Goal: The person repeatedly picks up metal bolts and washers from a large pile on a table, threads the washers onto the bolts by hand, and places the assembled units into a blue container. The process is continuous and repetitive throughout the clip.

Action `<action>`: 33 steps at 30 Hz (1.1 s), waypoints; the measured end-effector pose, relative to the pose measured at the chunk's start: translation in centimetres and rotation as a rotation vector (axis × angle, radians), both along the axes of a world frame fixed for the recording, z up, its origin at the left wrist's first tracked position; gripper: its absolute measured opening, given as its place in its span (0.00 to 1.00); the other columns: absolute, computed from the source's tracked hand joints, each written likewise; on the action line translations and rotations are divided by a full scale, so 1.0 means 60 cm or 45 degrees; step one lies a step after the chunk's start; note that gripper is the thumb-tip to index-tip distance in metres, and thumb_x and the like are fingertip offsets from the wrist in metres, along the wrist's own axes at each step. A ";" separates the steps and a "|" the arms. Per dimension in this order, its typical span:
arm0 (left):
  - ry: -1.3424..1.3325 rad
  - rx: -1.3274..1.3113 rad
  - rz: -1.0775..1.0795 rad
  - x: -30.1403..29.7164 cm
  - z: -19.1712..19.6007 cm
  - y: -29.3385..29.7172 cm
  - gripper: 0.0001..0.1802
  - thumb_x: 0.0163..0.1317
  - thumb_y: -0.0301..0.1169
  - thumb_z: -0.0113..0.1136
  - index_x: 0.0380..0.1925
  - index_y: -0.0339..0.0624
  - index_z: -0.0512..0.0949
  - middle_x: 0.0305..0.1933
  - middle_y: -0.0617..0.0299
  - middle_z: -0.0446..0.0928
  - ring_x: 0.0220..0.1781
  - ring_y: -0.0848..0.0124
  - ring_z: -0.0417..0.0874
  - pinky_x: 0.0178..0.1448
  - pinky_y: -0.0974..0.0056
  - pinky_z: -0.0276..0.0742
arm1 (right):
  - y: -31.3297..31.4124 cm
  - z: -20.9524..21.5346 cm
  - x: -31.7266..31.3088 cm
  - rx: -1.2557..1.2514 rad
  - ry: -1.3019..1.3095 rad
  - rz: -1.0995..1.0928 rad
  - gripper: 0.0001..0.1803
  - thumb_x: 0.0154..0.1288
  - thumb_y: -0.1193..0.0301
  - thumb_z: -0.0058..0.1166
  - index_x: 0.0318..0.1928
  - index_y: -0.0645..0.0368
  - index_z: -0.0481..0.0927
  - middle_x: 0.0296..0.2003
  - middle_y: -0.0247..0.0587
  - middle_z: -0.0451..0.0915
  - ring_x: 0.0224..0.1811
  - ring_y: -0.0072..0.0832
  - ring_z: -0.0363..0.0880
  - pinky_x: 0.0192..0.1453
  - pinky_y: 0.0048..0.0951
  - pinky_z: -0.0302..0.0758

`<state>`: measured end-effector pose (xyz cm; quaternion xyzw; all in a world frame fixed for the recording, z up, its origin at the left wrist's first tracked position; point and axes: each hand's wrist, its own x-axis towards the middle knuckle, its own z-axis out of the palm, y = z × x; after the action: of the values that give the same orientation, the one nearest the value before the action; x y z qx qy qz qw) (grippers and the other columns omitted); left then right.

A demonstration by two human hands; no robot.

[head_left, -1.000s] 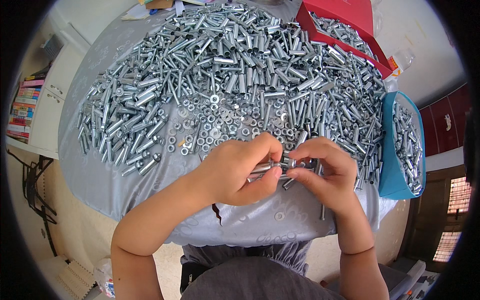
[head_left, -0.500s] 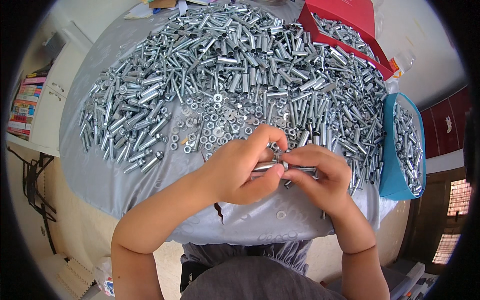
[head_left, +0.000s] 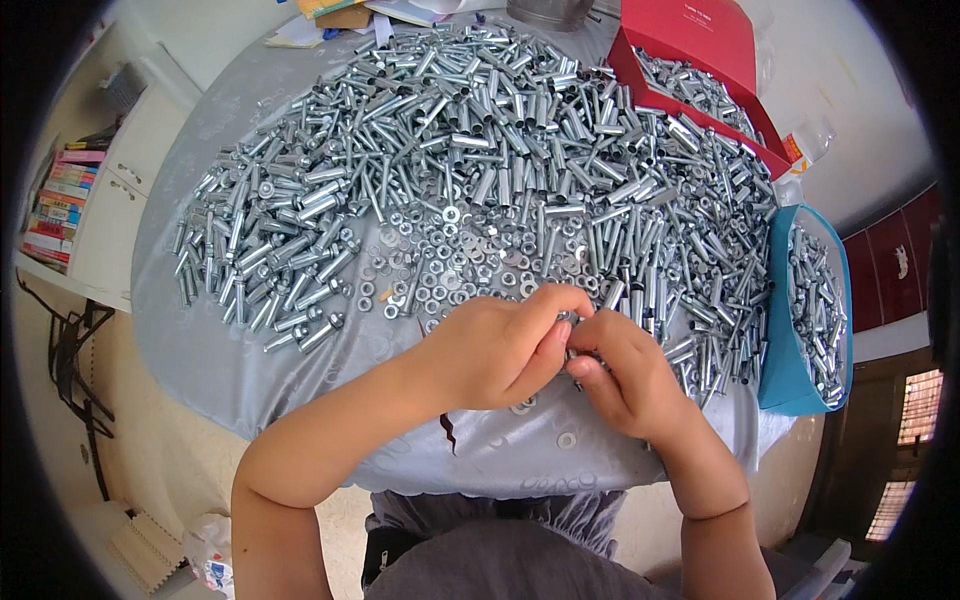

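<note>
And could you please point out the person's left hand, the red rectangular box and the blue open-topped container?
Person's left hand (head_left: 500,347), head view: back of the hand.
Red rectangular box (head_left: 698,55), head view: inside of the raised lid.
Blue open-topped container (head_left: 779,335), head view: left side wall.

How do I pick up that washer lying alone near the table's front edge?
Probably pinch the washer by opposite sides of its outer rim, coming straight down from above. It's a thin ring lying flat on the cloth, with nothing touching it.
</note>
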<state>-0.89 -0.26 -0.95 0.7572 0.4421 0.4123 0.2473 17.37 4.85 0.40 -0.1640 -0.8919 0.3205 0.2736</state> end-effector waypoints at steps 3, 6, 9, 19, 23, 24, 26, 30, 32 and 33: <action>0.009 0.078 0.018 -0.002 -0.008 0.001 0.14 0.56 0.21 0.45 0.44 0.36 0.68 0.20 0.59 0.74 0.15 0.66 0.74 0.21 0.64 0.70 | 0.001 0.008 -0.002 0.006 -0.039 0.047 0.11 0.54 0.71 0.57 0.35 0.63 0.71 0.27 0.44 0.72 0.28 0.41 0.72 0.32 0.35 0.69; 0.026 0.077 0.017 -0.003 -0.008 0.002 0.14 0.56 0.21 0.45 0.44 0.37 0.68 0.20 0.58 0.74 0.15 0.65 0.75 0.21 0.63 0.70 | -0.002 0.005 -0.002 -0.004 -0.071 0.034 0.11 0.55 0.71 0.56 0.35 0.63 0.71 0.26 0.44 0.71 0.27 0.41 0.72 0.32 0.35 0.69; 0.036 0.056 0.021 -0.002 -0.005 0.003 0.14 0.56 0.22 0.45 0.44 0.38 0.68 0.18 0.58 0.73 0.15 0.63 0.75 0.20 0.63 0.70 | -0.001 -0.001 0.000 0.009 -0.100 0.017 0.11 0.55 0.71 0.56 0.35 0.63 0.71 0.26 0.44 0.71 0.26 0.41 0.72 0.31 0.35 0.69; -0.023 0.105 -0.021 0.002 -0.004 0.002 0.14 0.57 0.23 0.46 0.45 0.40 0.68 0.17 0.59 0.72 0.15 0.61 0.74 0.20 0.60 0.69 | 0.000 0.002 0.002 -0.068 -0.115 0.057 0.12 0.55 0.70 0.57 0.34 0.64 0.71 0.23 0.43 0.71 0.24 0.41 0.71 0.29 0.35 0.69; -0.019 0.185 -0.010 0.005 -0.012 0.000 0.14 0.55 0.21 0.46 0.44 0.39 0.69 0.20 0.58 0.74 0.15 0.63 0.74 0.21 0.62 0.70 | 0.007 0.001 0.011 -0.198 -0.183 0.131 0.11 0.54 0.70 0.58 0.34 0.64 0.73 0.23 0.43 0.72 0.23 0.40 0.72 0.28 0.34 0.69; -0.033 0.202 -0.007 0.004 -0.013 0.001 0.15 0.55 0.21 0.46 0.44 0.39 0.69 0.21 0.58 0.74 0.15 0.63 0.74 0.21 0.62 0.70 | 0.004 0.004 0.008 -0.211 -0.130 0.075 0.11 0.54 0.70 0.58 0.34 0.64 0.73 0.23 0.43 0.72 0.24 0.40 0.72 0.28 0.34 0.69; -0.037 0.200 0.000 0.003 -0.013 0.001 0.15 0.54 0.20 0.46 0.43 0.38 0.69 0.21 0.58 0.74 0.15 0.64 0.74 0.21 0.63 0.70 | -0.006 0.012 -0.002 -0.238 -0.023 -0.035 0.11 0.54 0.69 0.59 0.33 0.64 0.74 0.24 0.44 0.72 0.24 0.40 0.73 0.28 0.34 0.69; -0.026 0.175 -0.010 0.003 -0.003 0.001 0.15 0.53 0.20 0.46 0.43 0.37 0.69 0.20 0.59 0.74 0.15 0.65 0.74 0.20 0.64 0.70 | 0.002 0.005 0.003 0.044 -0.037 0.035 0.13 0.52 0.69 0.60 0.35 0.64 0.75 0.25 0.44 0.73 0.25 0.41 0.74 0.28 0.33 0.70; -0.024 0.209 -0.018 0.004 -0.001 0.001 0.15 0.53 0.20 0.47 0.43 0.37 0.70 0.19 0.59 0.73 0.14 0.66 0.73 0.20 0.64 0.69 | 0.004 0.008 0.006 0.021 -0.090 0.074 0.13 0.52 0.69 0.60 0.35 0.64 0.75 0.25 0.44 0.74 0.25 0.41 0.74 0.28 0.33 0.70; -0.020 0.237 -0.019 0.006 -0.002 0.002 0.15 0.53 0.20 0.46 0.42 0.37 0.70 0.18 0.60 0.72 0.14 0.66 0.73 0.20 0.64 0.69 | 0.004 0.009 0.006 0.028 -0.086 0.070 0.13 0.52 0.68 0.60 0.35 0.64 0.75 0.25 0.44 0.74 0.25 0.41 0.74 0.28 0.34 0.70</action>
<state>-0.54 -0.17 -1.07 0.7769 0.3945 0.4555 0.1824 17.76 5.07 0.95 -0.1469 -0.9083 0.3123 0.2363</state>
